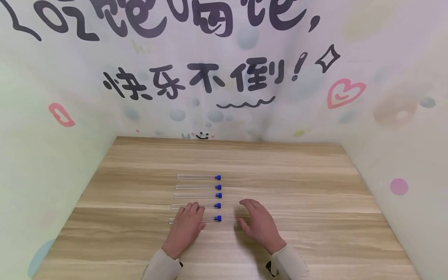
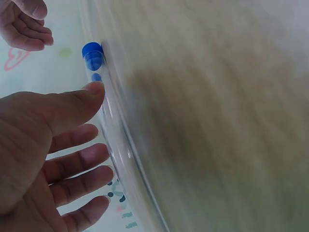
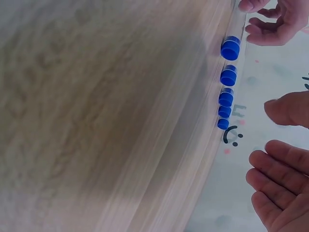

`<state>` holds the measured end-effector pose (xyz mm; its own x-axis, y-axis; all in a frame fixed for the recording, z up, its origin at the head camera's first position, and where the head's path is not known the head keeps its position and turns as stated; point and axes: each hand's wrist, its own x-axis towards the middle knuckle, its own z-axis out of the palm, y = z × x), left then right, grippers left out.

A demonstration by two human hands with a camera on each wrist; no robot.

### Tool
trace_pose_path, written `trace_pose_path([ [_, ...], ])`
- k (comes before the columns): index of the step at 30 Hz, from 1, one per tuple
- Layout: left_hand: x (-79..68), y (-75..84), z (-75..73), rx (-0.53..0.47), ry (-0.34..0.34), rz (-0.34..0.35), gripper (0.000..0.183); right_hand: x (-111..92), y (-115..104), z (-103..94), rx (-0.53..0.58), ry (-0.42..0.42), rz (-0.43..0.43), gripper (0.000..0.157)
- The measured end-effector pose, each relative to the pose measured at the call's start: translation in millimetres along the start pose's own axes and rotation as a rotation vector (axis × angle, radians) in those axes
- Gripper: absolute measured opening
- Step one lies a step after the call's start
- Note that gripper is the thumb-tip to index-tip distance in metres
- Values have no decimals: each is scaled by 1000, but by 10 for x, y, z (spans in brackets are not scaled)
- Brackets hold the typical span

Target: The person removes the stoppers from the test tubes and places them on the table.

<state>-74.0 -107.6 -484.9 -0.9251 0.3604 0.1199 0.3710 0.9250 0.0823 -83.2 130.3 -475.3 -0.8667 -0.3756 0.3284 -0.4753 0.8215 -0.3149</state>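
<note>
Several clear test tubes with blue caps lie in a row, caps to the right, in the head view; the farthest tube and the nearest tube mark its ends. My left hand is over the two nearest tubes and hides part of them. Its fingers are spread and loosely bent in the left wrist view, beside a blue-capped tube; whether they touch it cannot be told. To the right of the caps, my right hand hovers with relaxed fingers and holds nothing. The right wrist view shows the blue caps lined up.
The tubes lie on a wood-grain table. A white printed wall covering with dark lettering and a pink heart rises behind the table and along both sides.
</note>
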Motion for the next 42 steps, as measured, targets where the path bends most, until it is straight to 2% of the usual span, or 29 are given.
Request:
trace_pose_path([
  [9,25,-5,26,7,-29,-6,36,2,-6,15,-1,-8,-12,44],
  [20,43,3,77,48,-9,15,22,-7,-27,32,42,-53,12,40],
  [25,41,23,71,74,6,29,20,-6,-32,33,38,-43,0,41],
  [33,43,74,24,69,5,48,19,-9,-36,35,33,-39,-11,43],
  [42,65,195,-144,62,-42,54,17,-1,-66,17,27,-36,-14,42],
])
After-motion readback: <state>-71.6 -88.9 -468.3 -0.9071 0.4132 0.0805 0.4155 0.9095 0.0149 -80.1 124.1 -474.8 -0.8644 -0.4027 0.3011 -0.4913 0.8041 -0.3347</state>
